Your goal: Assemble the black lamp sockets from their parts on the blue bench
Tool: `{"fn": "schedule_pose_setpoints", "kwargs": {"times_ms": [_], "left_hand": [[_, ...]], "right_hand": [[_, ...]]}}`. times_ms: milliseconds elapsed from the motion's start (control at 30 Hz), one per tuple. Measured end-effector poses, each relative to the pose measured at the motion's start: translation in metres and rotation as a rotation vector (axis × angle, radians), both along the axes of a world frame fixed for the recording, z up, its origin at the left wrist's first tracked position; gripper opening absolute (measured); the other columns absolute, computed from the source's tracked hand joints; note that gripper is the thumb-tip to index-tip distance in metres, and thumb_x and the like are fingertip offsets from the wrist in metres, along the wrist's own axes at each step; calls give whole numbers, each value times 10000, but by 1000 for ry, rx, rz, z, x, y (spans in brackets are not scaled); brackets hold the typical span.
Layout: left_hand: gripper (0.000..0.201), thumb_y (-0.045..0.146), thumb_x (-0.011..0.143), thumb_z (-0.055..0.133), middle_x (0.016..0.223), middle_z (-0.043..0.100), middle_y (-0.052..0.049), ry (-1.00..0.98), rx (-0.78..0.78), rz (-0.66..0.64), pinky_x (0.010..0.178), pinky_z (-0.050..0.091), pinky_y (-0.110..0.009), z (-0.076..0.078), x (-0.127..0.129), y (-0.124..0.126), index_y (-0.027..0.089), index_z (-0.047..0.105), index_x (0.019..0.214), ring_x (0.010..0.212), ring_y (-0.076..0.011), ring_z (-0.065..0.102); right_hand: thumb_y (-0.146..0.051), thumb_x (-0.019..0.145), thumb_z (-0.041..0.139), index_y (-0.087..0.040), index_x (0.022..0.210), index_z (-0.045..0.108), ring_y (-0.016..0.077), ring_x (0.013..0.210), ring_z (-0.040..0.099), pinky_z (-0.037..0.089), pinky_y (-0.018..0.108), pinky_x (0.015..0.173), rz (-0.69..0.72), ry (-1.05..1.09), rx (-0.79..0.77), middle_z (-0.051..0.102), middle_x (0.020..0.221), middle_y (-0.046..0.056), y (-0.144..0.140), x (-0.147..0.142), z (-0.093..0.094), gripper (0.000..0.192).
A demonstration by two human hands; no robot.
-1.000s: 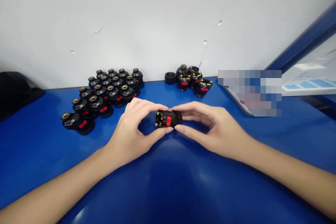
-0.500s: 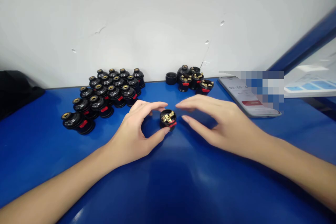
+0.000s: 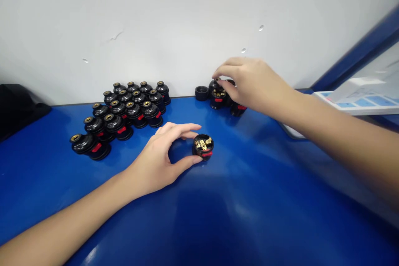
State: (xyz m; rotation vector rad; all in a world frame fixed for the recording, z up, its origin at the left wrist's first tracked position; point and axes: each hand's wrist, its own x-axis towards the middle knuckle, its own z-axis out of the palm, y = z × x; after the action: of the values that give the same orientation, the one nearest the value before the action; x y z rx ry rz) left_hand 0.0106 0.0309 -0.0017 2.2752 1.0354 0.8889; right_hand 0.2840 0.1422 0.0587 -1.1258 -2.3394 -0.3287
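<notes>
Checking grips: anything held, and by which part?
Left hand: thumb against near side of black socket. Right hand: at neck of domed cap. Both grips unclear.

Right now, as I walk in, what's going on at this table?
A person works with bare hands at a blue table. The left hand curls around an upright, open-topped black piece with brass-colored parts inside. The right hand is at a domed black piece near the wall; its grip is unclear. More domed pieces stand grouped on the left.
</notes>
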Motion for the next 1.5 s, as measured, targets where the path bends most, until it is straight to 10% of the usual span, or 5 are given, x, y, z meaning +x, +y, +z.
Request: {"fn": "schedule_pose_setpoints", "kwargs": {"times_ms": [300,600,900,1267,1500], "left_hand": [[506,431,970,810,1314,750,-74,-67,-79,-35,1105,533,-458,2,0,1,302,633,1426,1238,-270,694],[527,380,1024,725,1436,703,-114,-228,-32,203,941,517,-384,-4,3,5,250,530,1496,1173,-227,664],[361,444,1023,725,1181,772,-67,-218,-25,265,838,555,-378,-3,1,5,260,704,1332,920,-210,667],[389,438,1031,693,1228,749,-92,-314,-124,278,956,540,-411,-3,0,5,233,673,1361,1081,-255,693],[320,392,1025,712,1233,736,-84,-392,-146,247,961,550,-386,-3,1,6,238,666,1301,1124,-245,686]], "right_hand": [[-151,957,625,-243,1046,825,304,975,764,611,464,901,12,30,-37,821,1065,94,23,0,-5,238],[-208,922,768,-285,1010,795,292,968,817,677,479,965,172,475,-328,853,1016,34,-36,-26,23,120],[-187,929,738,-255,1021,753,237,1000,823,691,423,992,382,590,-656,841,1045,26,-75,-51,2,114],[-421,1134,464,-219,1153,720,250,1054,800,655,425,974,124,747,-717,822,1146,94,-109,-28,-31,326],[-527,831,908,-286,1382,635,330,1248,762,640,494,1072,186,549,-758,778,1375,92,-124,-25,-47,660]]}}
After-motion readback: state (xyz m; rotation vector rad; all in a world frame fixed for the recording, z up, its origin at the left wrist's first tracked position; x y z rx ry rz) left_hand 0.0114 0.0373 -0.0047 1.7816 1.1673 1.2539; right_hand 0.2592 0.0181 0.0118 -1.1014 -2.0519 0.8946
